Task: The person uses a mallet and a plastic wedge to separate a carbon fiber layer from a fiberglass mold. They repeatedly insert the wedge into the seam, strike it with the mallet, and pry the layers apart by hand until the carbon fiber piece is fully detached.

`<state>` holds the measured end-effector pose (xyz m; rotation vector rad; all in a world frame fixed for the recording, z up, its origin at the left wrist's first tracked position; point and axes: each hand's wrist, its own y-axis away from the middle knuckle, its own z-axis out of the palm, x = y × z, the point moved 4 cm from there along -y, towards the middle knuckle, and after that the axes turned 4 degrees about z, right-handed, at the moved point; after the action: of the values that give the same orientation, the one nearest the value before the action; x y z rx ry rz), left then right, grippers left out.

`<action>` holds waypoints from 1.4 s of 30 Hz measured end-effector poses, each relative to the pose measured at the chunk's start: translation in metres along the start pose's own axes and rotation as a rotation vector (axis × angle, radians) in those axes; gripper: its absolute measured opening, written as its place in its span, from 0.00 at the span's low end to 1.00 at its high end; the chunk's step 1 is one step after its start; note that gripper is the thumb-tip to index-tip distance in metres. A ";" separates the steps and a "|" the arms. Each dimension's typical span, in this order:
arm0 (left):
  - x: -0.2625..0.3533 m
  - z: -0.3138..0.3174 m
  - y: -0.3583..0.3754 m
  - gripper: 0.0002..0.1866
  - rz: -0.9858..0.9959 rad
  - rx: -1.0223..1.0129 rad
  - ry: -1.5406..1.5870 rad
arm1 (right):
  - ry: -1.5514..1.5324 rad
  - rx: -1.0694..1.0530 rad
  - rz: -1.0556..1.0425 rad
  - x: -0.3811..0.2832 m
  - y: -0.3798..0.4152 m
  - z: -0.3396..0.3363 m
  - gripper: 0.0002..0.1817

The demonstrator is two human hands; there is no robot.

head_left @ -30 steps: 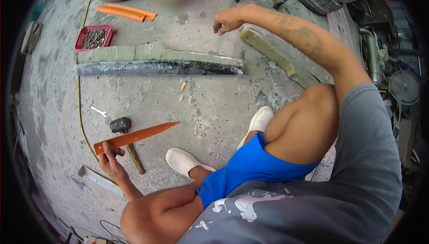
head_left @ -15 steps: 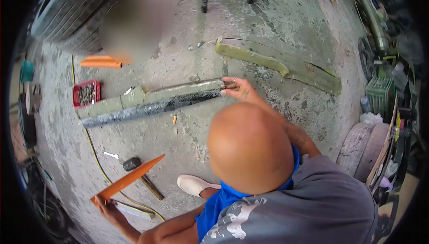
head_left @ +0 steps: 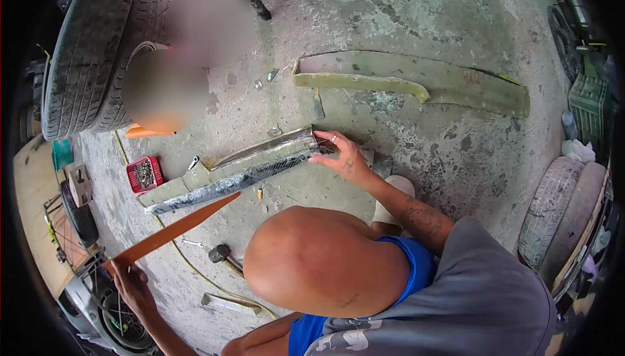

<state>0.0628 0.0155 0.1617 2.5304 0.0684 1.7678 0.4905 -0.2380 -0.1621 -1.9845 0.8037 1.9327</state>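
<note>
A long orange tapered strip (head_left: pixel 169 237) is gripped at its wide end by my left hand (head_left: pixel 132 281), fingers closed round it. Its narrow tip overlaps the near edge of a long, channel-like moulded piece (head_left: pixel 195 186), grey-green with a dark, glossy side, lying on the floor. My right hand (head_left: pixel 345 157), with a ring on one finger, has its thumb and fingers around the right end of this piece. A rubber mallet (head_left: pixel 220 254) lies below, its handle partly hidden by my knee. Close by are a small wrench (head_left: pixel 192 243) and a cigarette butt (head_left: pixel 260 194).
A red tray (head_left: pixel 144 175) of small metal parts sits left of the moulded piece. Another long yellowish moulded piece (head_left: pixel 482 95) lies farther back. Large tyres (head_left: pixel 91 50) stand at upper left, others (head_left: pixel 560 206) at right. A yellow cord (head_left: pixel 195 271) crosses the floor.
The orange strip in my left hand has come up toward the moulded piece, its tip now overlapping that piece's edge. My right hand stays at the right end. The view has shifted.
</note>
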 end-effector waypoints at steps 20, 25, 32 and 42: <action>0.002 0.028 0.014 0.18 0.043 -0.180 -0.053 | 0.339 -0.190 -0.302 -0.049 -0.031 -0.006 0.19; -0.012 0.012 0.017 0.17 0.025 -0.151 -0.024 | 0.310 -0.218 -0.281 -0.047 -0.031 -0.005 0.17; -0.027 0.001 0.020 0.19 0.034 -0.138 0.016 | 0.553 -0.278 -0.393 -0.075 -0.046 0.015 0.26; -0.032 -0.025 0.022 0.18 0.064 -0.097 0.036 | 0.802 -0.831 -0.196 -0.055 -0.101 0.071 0.43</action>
<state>0.0284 -0.0076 0.1423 2.4600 -0.0953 1.7934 0.4880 -0.1057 -0.1338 -3.2506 -0.1623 1.4219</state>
